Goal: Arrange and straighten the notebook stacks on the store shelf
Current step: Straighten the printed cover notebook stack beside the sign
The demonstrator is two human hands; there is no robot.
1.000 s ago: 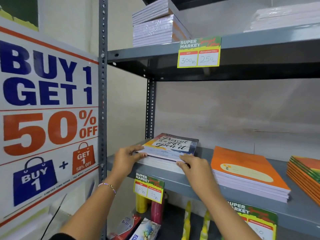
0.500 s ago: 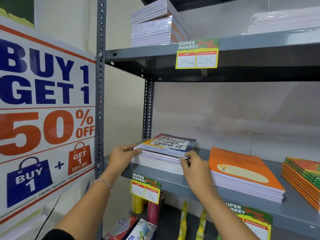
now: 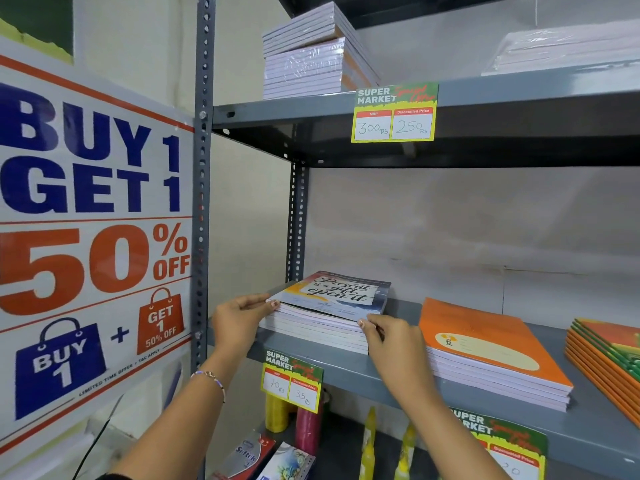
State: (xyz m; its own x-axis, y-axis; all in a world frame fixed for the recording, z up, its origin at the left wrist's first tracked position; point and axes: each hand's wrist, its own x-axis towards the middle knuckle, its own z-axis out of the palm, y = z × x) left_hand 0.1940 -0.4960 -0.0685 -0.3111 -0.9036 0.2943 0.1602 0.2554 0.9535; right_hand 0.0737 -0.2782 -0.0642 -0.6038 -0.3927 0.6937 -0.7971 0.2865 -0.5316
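A stack of notebooks (image 3: 322, 327) lies at the left end of the grey middle shelf (image 3: 398, 372); its top cover reads "Present is a gift, open it". My left hand (image 3: 237, 322) pinches the stack's near left corner, with the fingertips on the top cover's edge. My right hand (image 3: 391, 337) grips the near right corner, thumb on top. To the right lies an orange-covered stack (image 3: 485, 355), set at a slant. A third stack with orange and green covers (image 3: 609, 355) is cut off by the right edge.
The upper shelf (image 3: 311, 109) holds wrapped notebook packs (image 3: 308, 60). Price tags (image 3: 394, 112) hang on the shelf edges. A large sale poster (image 3: 93, 216) stands left of the perforated upright (image 3: 204, 168). Bottles and packets (image 3: 277, 441) sit on the lower shelf.
Both hands shifted from resting on the top cover to pinching the front corners of the left stack. The view moved slightly closer.
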